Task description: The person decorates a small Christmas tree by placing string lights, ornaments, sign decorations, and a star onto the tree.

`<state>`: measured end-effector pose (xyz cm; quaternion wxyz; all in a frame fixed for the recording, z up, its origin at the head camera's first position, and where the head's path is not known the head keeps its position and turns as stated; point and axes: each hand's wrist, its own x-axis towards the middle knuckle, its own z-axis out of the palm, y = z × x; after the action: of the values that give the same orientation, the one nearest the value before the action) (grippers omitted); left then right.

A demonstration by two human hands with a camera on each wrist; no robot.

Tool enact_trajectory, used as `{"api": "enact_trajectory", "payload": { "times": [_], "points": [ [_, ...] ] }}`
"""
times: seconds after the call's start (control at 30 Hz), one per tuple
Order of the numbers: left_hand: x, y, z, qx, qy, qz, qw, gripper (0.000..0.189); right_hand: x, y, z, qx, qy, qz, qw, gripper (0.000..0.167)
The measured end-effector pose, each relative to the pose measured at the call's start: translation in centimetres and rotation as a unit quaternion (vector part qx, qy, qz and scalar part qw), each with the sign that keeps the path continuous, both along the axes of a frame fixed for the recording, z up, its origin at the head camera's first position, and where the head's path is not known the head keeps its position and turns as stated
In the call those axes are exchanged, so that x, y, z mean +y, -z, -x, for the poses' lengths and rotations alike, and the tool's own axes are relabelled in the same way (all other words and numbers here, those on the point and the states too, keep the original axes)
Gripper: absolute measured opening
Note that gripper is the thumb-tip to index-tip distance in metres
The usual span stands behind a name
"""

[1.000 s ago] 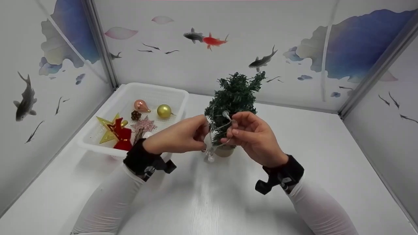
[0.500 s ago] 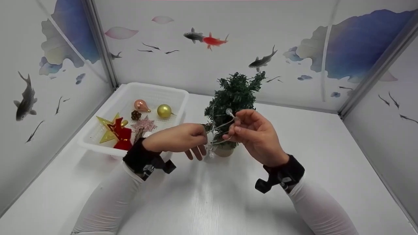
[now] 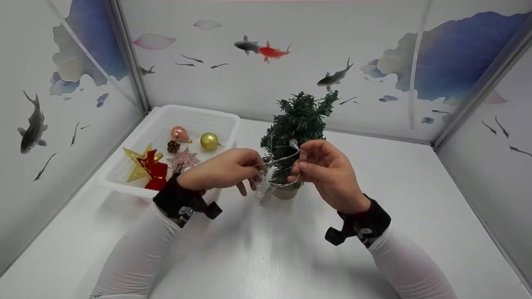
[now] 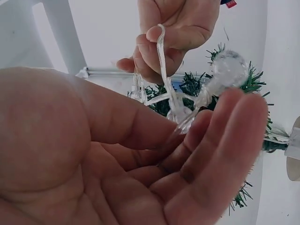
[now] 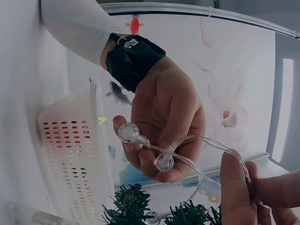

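Observation:
A string of clear bulb lights on a transparent wire point(image 3: 284, 158) runs between my two hands. My left hand point(image 3: 226, 168) pinches the wire between thumb and forefinger, its other fingers loosely bent, as the left wrist view shows. Two round bulbs, one of them a faceted bulb point(image 5: 129, 133), hang by that palm in the right wrist view. My right hand point(image 3: 328, 176) holds another stretch of wire in its fingertips, with a bulb point(image 3: 294, 143) sticking up beside the forefinger. Just behind the lights stands a small green artificial Christmas tree point(image 3: 303, 118), its lower part partly covered by wire and fingers.
On the left, a white plastic basket point(image 3: 111, 181) holds a gold star point(image 3: 135, 176), a red bow point(image 3: 157, 176), a pink glitter snowflake point(image 3: 185, 158), a pine cone point(image 3: 173, 146), a gold ball point(image 3: 209, 141) and a pink bauble point(image 3: 179, 134). White walls with printed fish enclose the table.
My left hand has let its fingers loosen, then come back to the wire and pinched it near the bulbs. The right hand has shifted slightly right with its bulb; the tree stays put.

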<state>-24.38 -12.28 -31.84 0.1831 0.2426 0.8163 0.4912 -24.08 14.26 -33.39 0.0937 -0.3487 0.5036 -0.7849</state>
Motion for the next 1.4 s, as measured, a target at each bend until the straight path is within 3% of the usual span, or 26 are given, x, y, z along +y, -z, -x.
{"api": "enact_trajectory", "payload": {
  "times": [0.23, 0.53, 0.77, 0.9, 0.97, 1.03, 1.13, 1.27, 1.33, 1.4],
  "points": [
    [-0.2, 0.1, 0.2, 0.052, 0.004, 0.011, 0.9986, 0.018, 0.2, -0.1, -0.1, 0.019, 0.04, -0.035, 0.9984, 0.035],
    [-0.2, 0.0, 0.1, 0.046, 0.032, 0.018, 0.9983, 0.017, 0.3, -0.1, 0.1, 0.055, 0.084, -0.095, 0.9904, 0.026],
    [-0.2, 0.1, -0.2, 0.058, 0.077, 0.062, 0.9934, 0.009, 0.4, -0.1, 0.2, 0.093, 0.09, -0.132, 0.9827, 0.019],
    [-0.1, 0.0, -0.2, 0.067, 0.081, 0.067, 0.9922, 0.019, 0.7, -0.2, 0.2, 0.092, 0.081, -0.201, 0.9719, 0.022],
    [0.0, 0.0, -0.3, 0.071, 0.083, 0.057, 0.9924, 0.022, 1.0, -0.4, 0.2, 0.098, 0.08, -0.259, 0.9576, 0.023],
    [0.2, -0.1, -0.3, 0.081, 0.08, 0.046, 0.9925, 0.025, 1.3, -0.5, 0.3, 0.107, 0.082, -0.328, 0.9349, 0.023],
    [0.4, -0.2, -0.5, 0.118, 0.067, 0.032, 0.9902, 0.027, 1.6, -0.6, 0.2, 0.138, 0.08, -0.432, 0.8876, 0.021],
    [0.8, -0.5, -1.0, 0.175, 0.024, 0.024, 0.984, 0.033, 1.8, -0.5, 0.0, 0.199, 0.07, -0.533, 0.8192, 0.017],
    [1.0, -0.6, -1.3, 0.195, 0.003, 0.018, 0.9806, 0.037, 1.8, -0.3, -0.1, 0.228, 0.069, -0.563, 0.791, 0.019],
    [1.2, -0.7, -1.6, 0.207, -0.008, 0.008, 0.9782, 0.041, 1.7, -0.1, -0.2, 0.247, 0.07, -0.582, 0.7715, 0.024]
  ]
}}
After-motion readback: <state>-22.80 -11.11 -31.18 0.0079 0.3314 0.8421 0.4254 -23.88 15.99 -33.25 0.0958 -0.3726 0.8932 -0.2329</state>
